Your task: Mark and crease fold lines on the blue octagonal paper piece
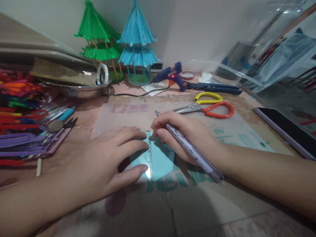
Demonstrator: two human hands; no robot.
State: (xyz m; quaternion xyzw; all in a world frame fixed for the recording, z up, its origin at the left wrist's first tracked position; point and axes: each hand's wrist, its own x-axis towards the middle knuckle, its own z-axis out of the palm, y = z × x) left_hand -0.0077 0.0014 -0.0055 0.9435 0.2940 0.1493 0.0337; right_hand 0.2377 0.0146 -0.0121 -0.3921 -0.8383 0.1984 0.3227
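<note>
A light blue piece of card (163, 161) with straight cut edges lies on a printed plastic sheet, faint lines drawn on it. Across the card runs a narrow clear ruler (149, 156), pointing away from me. My left hand (118, 158) spreads its fingers over the card's left side, fingertips resting at the ruler's edge. In my right hand (182, 135) is a purple patterned pen (191, 149), slanting with one end up past the index finger. The right fingertips are bent close to the ruler's far end; whether they touch it I cannot tell.
Yellow-and-red-handled scissors (204, 107) lie beyond my right hand, a phone (286, 130) farther right. A blue glue gun (172, 75), its red light on, stands behind near green (98, 29) and blue (138, 33) pavilion models. Pens, pliers and colourful pipe cleaners (19, 121) crowd the left.
</note>
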